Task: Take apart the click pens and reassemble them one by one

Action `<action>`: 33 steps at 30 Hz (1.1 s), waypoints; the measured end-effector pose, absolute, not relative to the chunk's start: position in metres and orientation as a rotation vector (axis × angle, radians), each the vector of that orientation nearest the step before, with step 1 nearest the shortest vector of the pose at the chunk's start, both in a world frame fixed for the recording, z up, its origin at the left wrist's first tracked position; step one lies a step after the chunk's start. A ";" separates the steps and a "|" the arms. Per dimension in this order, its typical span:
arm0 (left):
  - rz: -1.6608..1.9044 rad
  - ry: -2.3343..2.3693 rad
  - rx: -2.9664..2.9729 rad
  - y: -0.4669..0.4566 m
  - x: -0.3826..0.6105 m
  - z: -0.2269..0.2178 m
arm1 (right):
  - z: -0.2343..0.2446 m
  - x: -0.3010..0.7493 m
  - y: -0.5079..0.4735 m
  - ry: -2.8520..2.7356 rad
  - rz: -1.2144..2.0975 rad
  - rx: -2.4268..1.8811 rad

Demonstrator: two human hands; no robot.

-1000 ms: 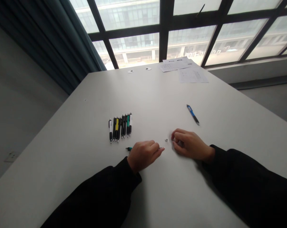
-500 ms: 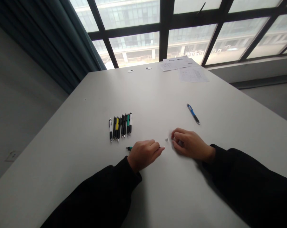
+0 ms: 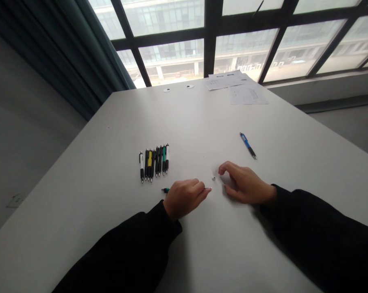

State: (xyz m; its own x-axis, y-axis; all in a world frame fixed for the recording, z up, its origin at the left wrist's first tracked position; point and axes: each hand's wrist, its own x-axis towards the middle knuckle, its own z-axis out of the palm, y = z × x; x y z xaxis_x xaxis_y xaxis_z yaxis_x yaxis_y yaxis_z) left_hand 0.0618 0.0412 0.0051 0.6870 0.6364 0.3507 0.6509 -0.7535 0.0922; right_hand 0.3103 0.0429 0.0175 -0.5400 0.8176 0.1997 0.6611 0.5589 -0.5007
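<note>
My left hand point(image 3: 185, 196) is closed around a green pen point(image 3: 165, 190). Its green end sticks out to the left of the fist, and a thin tip shows past the thumb on the right; the middle is hidden by my fingers. A tiny silvery piece, perhaps a pen tip cone point(image 3: 213, 178), lies on the table between my two hands. Just right of it, my right hand point(image 3: 243, 183) rests at the table with thumb and forefinger apart and nothing visible between them. The other fingers are curled underneath.
Several pens point(image 3: 154, 163) in white, black, yellow and green lie side by side left of centre on the white table point(image 3: 190, 122). Farther right is a blue pen point(image 3: 248, 145). Printed sheets point(image 3: 247, 94) lie at the far edge, by the window.
The thumb and forefinger of my right hand have spread apart beside the small silvery piece. My left hand with the green pen has stayed in place.
</note>
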 end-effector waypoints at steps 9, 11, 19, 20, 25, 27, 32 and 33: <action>-0.568 -1.080 -2.853 0.041 0.062 0.007 | 0.021 0.310 0.043 -2.412 0.522 -1.180; -0.571 -1.077 -2.852 0.041 0.062 0.006 | 0.020 0.310 0.043 -2.409 0.527 -1.183; -0.557 -1.084 -2.856 0.041 0.061 0.005 | 0.016 0.310 0.044 -2.382 0.535 -1.179; -0.558 -1.085 -2.857 0.041 0.061 0.005 | 0.015 0.310 0.044 -2.381 0.530 -1.182; -0.554 -1.091 -2.863 0.041 0.061 0.004 | 0.016 0.309 0.044 -2.377 0.515 -1.200; -0.561 -1.086 -2.864 0.041 0.061 0.005 | 0.017 0.308 0.043 -2.375 0.514 -1.195; -0.573 -1.077 -2.861 0.041 0.061 0.006 | 0.019 0.308 0.043 -2.364 0.509 -1.181; -0.574 -1.075 -2.862 0.041 0.061 0.006 | 0.019 0.308 0.043 -2.364 0.506 -1.182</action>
